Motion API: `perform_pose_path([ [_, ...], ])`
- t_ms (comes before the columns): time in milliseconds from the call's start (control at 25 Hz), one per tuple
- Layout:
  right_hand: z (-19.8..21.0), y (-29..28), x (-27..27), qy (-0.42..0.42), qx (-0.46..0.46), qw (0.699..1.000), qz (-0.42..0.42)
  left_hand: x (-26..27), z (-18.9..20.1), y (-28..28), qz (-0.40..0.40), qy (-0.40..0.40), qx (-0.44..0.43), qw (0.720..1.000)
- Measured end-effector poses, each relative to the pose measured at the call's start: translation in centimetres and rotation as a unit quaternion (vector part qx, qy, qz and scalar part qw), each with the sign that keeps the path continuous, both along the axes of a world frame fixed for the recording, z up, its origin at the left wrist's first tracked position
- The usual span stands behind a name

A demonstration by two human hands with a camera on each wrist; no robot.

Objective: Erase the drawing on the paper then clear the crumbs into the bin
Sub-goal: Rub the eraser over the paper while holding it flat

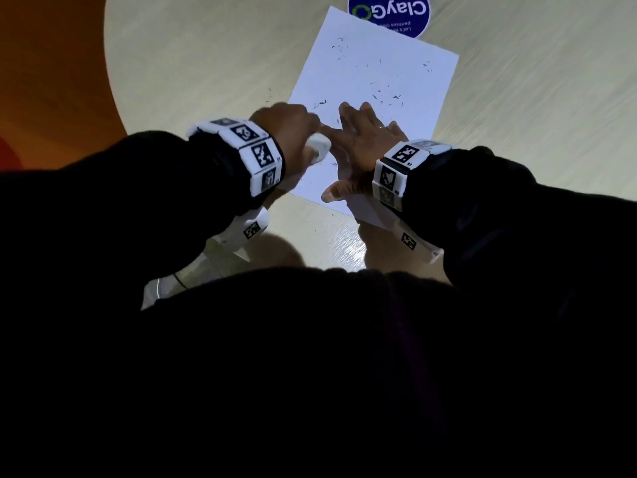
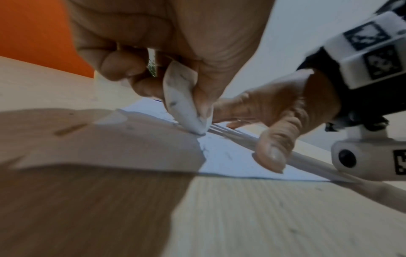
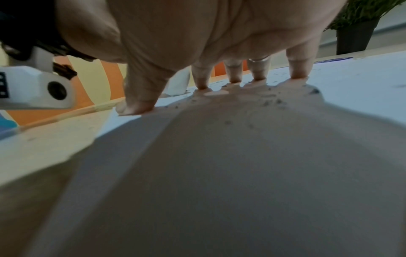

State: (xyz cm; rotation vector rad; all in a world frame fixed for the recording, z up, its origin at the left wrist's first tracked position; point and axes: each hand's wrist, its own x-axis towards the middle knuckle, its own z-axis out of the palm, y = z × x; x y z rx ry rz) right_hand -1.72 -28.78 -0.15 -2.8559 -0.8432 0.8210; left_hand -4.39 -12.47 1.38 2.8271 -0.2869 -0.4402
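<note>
The paper (image 1: 372,108) lies on the table (image 1: 206,63), with its far corner over a blue round sticker (image 1: 389,13). Dark crumbs (image 1: 382,94) are scattered on the far half of the sheet, and a few lie on the table just beside its left edge.

The left hand (image 1: 289,132) holds a white eraser (image 1: 319,148). In the left wrist view the fingers are curled and the thumb (image 2: 204,97) presses the eraser (image 2: 184,106) against them, so it is pinched. The low tip of the eraser touches the paper (image 2: 230,156) near its near left edge. The eraser has grey marks on its side.

The right hand (image 1: 365,146) is on the paper, to the right of the eraser. Its fingers are straight and spread apart, and the fingertips (image 3: 297,74) press down on the sheet; the thumb (image 3: 138,104) also touches it, nearer to the person. There is a ring (image 3: 259,60) on one finger. The palm seems to be lifted a little from the sheet, but the view is blurred here.

In the right wrist view, crumbs (image 3: 272,100) lie on the paper (image 3: 362,90) close to the fingertips. A potted plant (image 3: 356,31) stands behind the table.
</note>
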Motion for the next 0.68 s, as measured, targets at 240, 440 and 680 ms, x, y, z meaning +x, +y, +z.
perform_pose_path([
  [240, -0.2, -0.2, 0.2, 0.002, 0.007, 1.0, -0.006, -0.8, -0.1, -0.3, -0.057, 0.022, 0.016, 0.998],
  [440, 0.0, -0.2, 0.0, -0.006, 0.009, 1.0, -0.003, 0.2, -0.1, 0.2, -0.026, 0.016, 0.025, 0.999],
  [680, -0.2, 0.0, 0.2, -0.002, -0.008, 1.0, -0.004, 0.5, 0.0, 0.8, -0.003, -0.005, -0.001, 1.0],
])
